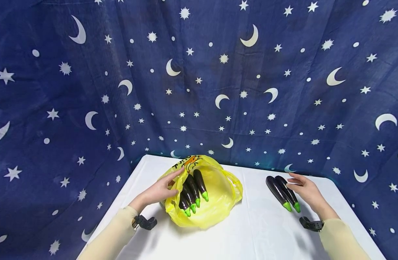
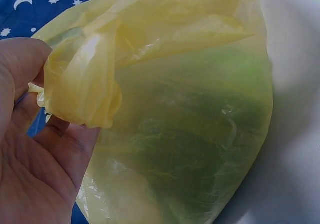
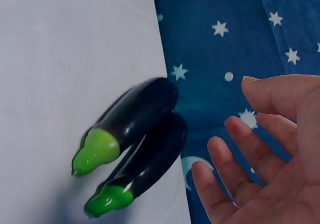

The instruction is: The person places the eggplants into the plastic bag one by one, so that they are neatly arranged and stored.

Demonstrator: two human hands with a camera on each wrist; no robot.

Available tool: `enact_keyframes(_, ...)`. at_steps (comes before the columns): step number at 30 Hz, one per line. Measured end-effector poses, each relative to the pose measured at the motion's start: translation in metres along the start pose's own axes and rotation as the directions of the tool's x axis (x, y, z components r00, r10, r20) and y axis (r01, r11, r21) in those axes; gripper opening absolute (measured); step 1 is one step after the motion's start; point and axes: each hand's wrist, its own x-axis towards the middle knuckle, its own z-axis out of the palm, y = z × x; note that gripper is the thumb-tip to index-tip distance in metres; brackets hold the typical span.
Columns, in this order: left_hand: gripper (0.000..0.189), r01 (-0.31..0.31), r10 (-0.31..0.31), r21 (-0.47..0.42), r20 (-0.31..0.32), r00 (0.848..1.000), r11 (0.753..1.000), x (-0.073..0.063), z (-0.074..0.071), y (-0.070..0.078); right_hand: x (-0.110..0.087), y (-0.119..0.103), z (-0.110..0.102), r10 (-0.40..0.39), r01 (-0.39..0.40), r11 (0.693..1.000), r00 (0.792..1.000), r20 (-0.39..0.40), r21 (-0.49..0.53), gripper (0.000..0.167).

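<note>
A yellow plastic bag [image 1: 219, 196] lies with its mouth toward me, holding several dark eggplants [image 1: 201, 183] with bright green stem ends. My left hand [image 1: 161, 188] pinches the bag's left rim; in the left wrist view the gathered yellow film [image 2: 82, 81] sits between thumb and fingers, and dark shapes show through the bag. On the right, two more eggplants [image 1: 278, 193] lie side by side on the table, green ends toward me. Just to their right is my right hand [image 1: 304, 191], fingers spread and slightly bent. In the right wrist view its palm holds nothing, apart from the eggplants [image 3: 142, 114].
A white-covered table [image 1: 251, 231] carries everything. Behind it and on the left hangs a dark blue cloth [image 1: 205, 122] printed with moons and stars, close to the table's back edge. Each wrist wears a black strap with a small device [image 1: 146, 222].
</note>
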Motion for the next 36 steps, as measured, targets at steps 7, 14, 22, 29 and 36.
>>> enact_keyframes(7,0.084,0.002,-0.002,0.000,-0.001,1.000,1.000,0.000,-0.002,0.001,0.000,0.009,-0.005,0.048,-0.048,0.999,0.999,-0.015,-0.010,0.074)
enact_keyframes(14,0.083,-0.013,0.013,0.004,-0.007,1.000,1.000,0.002,-0.001,0.001,0.003,0.023,-0.008,0.089,-0.090,0.996,0.995,-0.048,-0.009,0.074)
enact_keyframes(22,0.083,0.004,-0.004,-0.013,-0.005,1.000,1.000,0.001,0.002,-0.002,0.010,0.038,-0.010,0.121,-0.121,0.993,0.991,-0.054,-0.005,0.074)
enact_keyframes(29,0.083,0.000,0.000,0.004,-0.006,1.000,1.000,0.001,0.003,-0.001,0.016,0.045,-0.005,0.165,-0.165,0.986,0.986,-0.026,-0.012,0.075)
enact_keyframes(36,0.082,-0.006,0.006,0.001,-0.008,1.000,1.000,0.000,0.002,0.000,0.023,0.048,-0.002,0.164,-0.164,0.986,0.986,-0.011,-0.032,0.074)
